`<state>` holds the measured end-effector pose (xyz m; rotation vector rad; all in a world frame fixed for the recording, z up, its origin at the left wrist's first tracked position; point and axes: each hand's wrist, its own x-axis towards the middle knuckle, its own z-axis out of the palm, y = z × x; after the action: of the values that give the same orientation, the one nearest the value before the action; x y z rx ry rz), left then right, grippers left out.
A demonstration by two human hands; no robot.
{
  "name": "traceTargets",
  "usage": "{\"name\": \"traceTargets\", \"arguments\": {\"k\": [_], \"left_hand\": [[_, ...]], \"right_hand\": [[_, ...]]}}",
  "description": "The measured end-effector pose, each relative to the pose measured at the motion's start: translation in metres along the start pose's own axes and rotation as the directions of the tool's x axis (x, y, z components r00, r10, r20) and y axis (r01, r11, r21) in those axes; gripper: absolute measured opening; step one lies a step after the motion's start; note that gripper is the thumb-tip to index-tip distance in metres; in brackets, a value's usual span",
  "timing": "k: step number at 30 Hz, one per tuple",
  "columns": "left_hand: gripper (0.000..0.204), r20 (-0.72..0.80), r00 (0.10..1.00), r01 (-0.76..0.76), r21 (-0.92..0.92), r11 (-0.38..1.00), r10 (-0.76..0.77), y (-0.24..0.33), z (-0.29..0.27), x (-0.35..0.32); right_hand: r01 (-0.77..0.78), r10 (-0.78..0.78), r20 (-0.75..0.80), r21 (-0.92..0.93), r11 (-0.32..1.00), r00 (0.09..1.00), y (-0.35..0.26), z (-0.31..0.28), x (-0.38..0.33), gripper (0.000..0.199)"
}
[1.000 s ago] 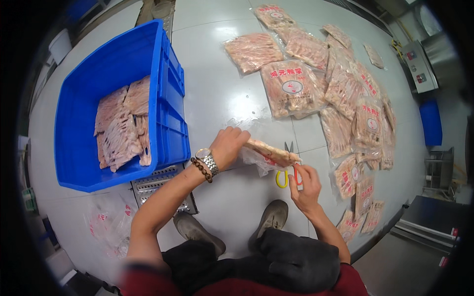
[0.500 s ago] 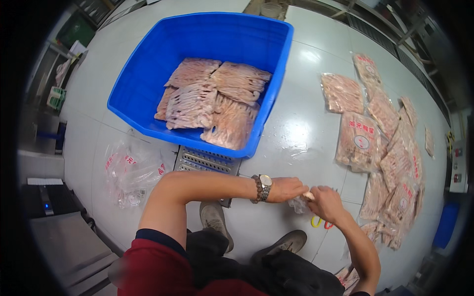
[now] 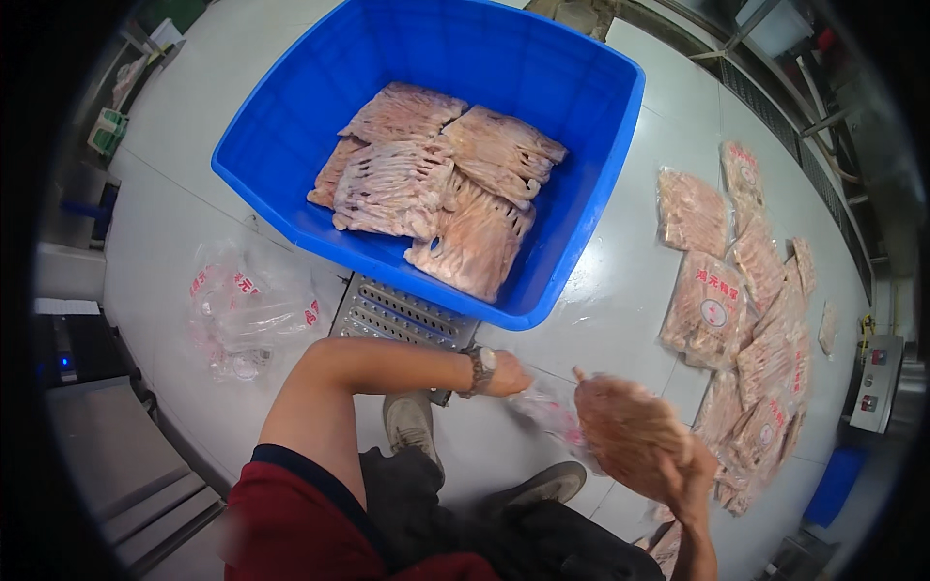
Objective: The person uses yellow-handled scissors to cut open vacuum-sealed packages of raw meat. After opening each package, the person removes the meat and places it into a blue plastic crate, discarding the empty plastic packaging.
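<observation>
My right hand grips the near edge of a frozen meat slab, a flat pinkish-brown block slightly blurred by motion. My left hand, with a watch and a beaded bracelet on its wrist, is closed on a clear plastic bag with red print. The bag stretches toward the slab; whether they still touch at the slab's edge, I cannot tell. Beyond my hands stands a large blue tub. Several unwrapped frozen meat slabs lie overlapping on its bottom.
Several bagged meat slabs are spread and piled on the tiled floor at the right. Crumpled plastic bags lie at the left. A perforated metal drain cover sits before the tub. My shoes are just below my left forearm.
My hands have moved apart. The slab now shows in my right hand, lower and to the right, while the bag trails from my left. The view has shifted, so the tub appears larger.
</observation>
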<state>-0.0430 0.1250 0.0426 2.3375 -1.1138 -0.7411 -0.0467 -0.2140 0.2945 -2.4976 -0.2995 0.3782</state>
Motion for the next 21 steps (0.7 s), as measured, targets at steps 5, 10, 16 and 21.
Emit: {"name": "traceTargets", "arguments": {"k": [5,10,16,21], "left_hand": [[0.027,0.303,0.946,0.074,0.146,0.987,-0.116,-0.022,0.06,0.008],[0.028,0.361,0.929,0.019,0.166,0.986,-0.079,-0.042,0.132,0.029],[0.035,0.295,0.954,-0.016,0.254,0.967,-0.062,-0.015,0.047,0.024],[0.029,0.209,0.976,0.024,0.19,0.981,-0.064,0.002,0.026,0.024]], "right_hand": [[-0.121,0.347,-0.29,0.587,0.8,0.892,-0.04,-0.079,0.0,0.047],[0.147,0.244,-0.329,0.818,0.556,0.912,-0.094,-0.1,0.07,0.045],[0.059,0.056,-0.112,0.815,0.577,0.992,-0.217,-0.012,0.233,0.039],[-0.132,0.087,0.101,0.817,0.561,0.991,-0.262,0.086,0.34,0.037]]}}
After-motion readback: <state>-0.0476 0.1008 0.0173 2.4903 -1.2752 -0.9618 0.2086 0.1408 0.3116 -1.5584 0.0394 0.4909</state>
